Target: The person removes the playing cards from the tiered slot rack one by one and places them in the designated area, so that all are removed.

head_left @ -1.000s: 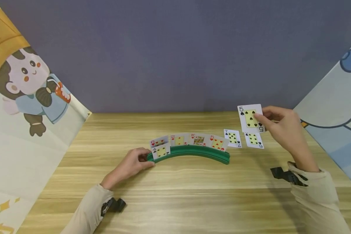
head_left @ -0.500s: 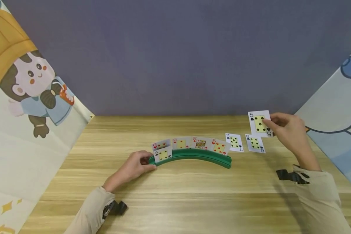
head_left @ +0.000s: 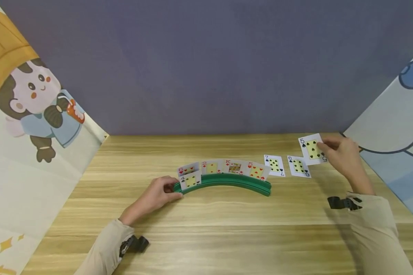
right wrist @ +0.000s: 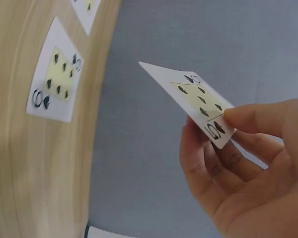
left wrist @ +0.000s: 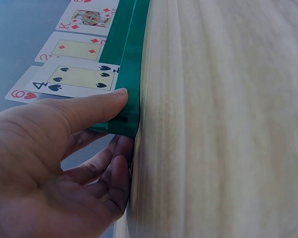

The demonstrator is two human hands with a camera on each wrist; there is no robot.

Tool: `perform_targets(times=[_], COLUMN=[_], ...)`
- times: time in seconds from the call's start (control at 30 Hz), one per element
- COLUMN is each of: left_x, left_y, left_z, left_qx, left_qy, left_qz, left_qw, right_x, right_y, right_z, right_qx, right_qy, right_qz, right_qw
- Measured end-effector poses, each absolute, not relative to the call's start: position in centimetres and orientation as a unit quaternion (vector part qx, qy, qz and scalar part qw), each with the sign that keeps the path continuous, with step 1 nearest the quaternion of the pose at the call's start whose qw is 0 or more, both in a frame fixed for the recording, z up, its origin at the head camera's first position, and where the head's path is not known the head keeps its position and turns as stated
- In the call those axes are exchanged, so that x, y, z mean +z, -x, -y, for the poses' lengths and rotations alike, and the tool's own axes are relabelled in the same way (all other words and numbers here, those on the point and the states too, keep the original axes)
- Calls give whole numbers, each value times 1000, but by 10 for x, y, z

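Note:
A curved green card holder (head_left: 234, 180) stands on the table. My left hand (head_left: 157, 196) grips its left end, thumb on the front and fingers behind. In its slots stand a four of spades (head_left: 191, 181), a six of hearts (head_left: 186, 168) partly behind it, a two of diamonds (head_left: 211, 167), a king of diamonds (head_left: 233, 167) and a five of hearts (head_left: 256, 171). My right hand (head_left: 342, 158) pinches a five of spades (right wrist: 191, 96) between thumb and fingers, above the table. Flat below lie a six of spades (head_left: 298, 166) and a seven of spades (head_left: 273, 165).
The wooden table (head_left: 206, 236) ends at a grey-blue panel (head_left: 206, 68) at the back. Side panels with cartoon pictures, such as a chef figure (head_left: 38, 91), stand to the left and right. A dark camera strap (head_left: 134, 243) sits on the left wrist.
My right hand has carried the five of spades to the right and a little nearer, so it now overlaps less of the six of spades in the head view. My left hand keeps its grip.

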State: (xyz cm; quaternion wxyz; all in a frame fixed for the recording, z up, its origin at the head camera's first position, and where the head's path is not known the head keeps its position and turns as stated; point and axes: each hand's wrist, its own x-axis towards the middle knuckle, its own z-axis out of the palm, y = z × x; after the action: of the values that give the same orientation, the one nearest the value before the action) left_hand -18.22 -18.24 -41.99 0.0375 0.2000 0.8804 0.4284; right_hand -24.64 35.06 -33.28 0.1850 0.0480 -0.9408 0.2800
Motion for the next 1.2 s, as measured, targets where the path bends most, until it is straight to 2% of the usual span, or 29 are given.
perform_targets(times=[0.27,0.57,0.97,1.2], left_x=[-419,-420,-421,-421], left_y=[182,182,183,183], left_z=[183,183,182,182], left_qx=[429,431,428,434], left_qy=[-199,-198,-199,-196], left_qz=[-880,-879,-881,-878], left_qw=[41,43,40,42], right_x=[-346,-366,-394,-401], right_y=[252,256,257,257], right_z=[-373,-399,-429,-426], right_qx=[281,273,264,259], right_qy=[-25,3,59,84], right_qz=[951,954,962,961], right_qw=[130,127,42,48])
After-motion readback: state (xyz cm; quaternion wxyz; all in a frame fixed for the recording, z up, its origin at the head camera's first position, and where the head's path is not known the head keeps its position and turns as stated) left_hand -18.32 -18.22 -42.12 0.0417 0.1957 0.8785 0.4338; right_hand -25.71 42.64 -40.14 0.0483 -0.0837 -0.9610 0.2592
